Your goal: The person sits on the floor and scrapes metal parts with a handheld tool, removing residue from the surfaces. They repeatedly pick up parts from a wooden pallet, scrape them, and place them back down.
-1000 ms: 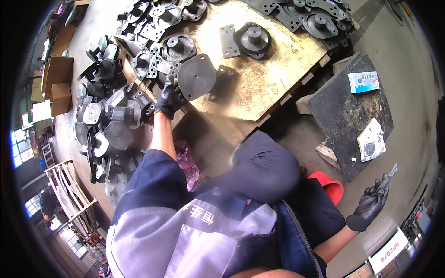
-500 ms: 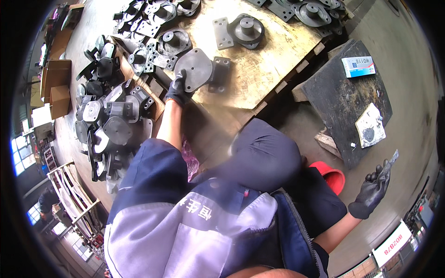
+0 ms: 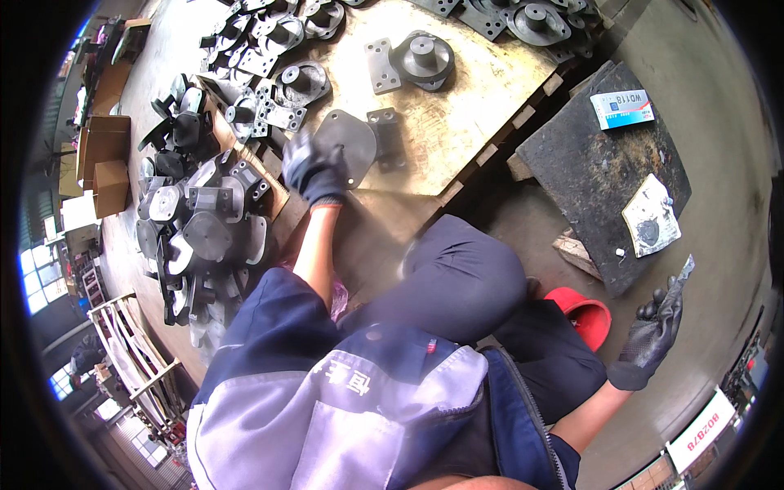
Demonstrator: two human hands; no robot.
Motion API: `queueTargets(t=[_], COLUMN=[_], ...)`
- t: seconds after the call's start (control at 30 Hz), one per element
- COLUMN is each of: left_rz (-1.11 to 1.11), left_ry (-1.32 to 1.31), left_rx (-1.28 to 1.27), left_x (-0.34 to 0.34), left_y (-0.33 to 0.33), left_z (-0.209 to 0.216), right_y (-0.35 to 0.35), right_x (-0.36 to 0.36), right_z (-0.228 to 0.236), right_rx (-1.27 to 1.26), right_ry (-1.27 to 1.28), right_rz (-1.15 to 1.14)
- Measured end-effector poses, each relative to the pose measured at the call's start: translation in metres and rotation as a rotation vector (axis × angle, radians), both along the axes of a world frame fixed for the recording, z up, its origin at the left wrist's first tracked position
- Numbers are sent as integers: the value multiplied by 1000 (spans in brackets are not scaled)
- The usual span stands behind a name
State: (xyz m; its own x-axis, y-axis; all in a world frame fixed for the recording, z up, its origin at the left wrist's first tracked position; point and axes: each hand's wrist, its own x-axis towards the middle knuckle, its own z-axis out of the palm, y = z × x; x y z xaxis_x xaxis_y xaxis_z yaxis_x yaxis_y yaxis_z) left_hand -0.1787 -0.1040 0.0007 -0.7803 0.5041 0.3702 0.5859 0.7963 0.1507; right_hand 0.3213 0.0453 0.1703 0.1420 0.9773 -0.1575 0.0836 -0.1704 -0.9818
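My left hand [image 3: 314, 173], in a dark glove, is at the near left edge of a flat grey metal plate [image 3: 349, 145] on the pallet top. Its fingers are blurred but spread apart, and the thumb side overlaps the plate's edge. Against the plate's right side stands a dark bracket [image 3: 387, 139] with holes. My right hand [image 3: 653, 336], gloved and smudged grey, is raised at the far right. Its fingers are closed on a thin, narrow metal blade [image 3: 687, 267] that points up.
Round flanged metal parts with posts [image 3: 423, 55] lie on the wooden pallet [image 3: 474, 106]; more are heaped at left [image 3: 208, 233]. To the right, a dark board [image 3: 572, 163] carries a small blue-and-white box [image 3: 622, 109] and a smeared white pad [image 3: 651, 216]. A red bucket [image 3: 580, 314] stands near my leg.
My left hand has loosened from the plate's edge and shifted slightly down. The plate now lies a little lower. My right hand keeps the blade, nearly in place.
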Motion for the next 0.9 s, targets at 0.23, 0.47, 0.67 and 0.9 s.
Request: queueTargets(t=[0.23, 0.47, 0.67, 0.9], left_rz=[-433, -789, -471, -648], left_ry=[-25, -528, -29, -642], left_rx=[-447, -463, -186, -146], left_x=[29, 103, 47, 98], left_y=[78, 66, 89, 2], left_z=[-46, -62, -38, -36], right_y=[2, 4, 11, 18], right_x=[-4, -10, -5, -8], right_z=[2, 3, -3, -5], right_rx=[-2, 43, -11, -24], right_ry=[-22, -111, -18, 75], right_rz=[-11, 27, 40, 28])
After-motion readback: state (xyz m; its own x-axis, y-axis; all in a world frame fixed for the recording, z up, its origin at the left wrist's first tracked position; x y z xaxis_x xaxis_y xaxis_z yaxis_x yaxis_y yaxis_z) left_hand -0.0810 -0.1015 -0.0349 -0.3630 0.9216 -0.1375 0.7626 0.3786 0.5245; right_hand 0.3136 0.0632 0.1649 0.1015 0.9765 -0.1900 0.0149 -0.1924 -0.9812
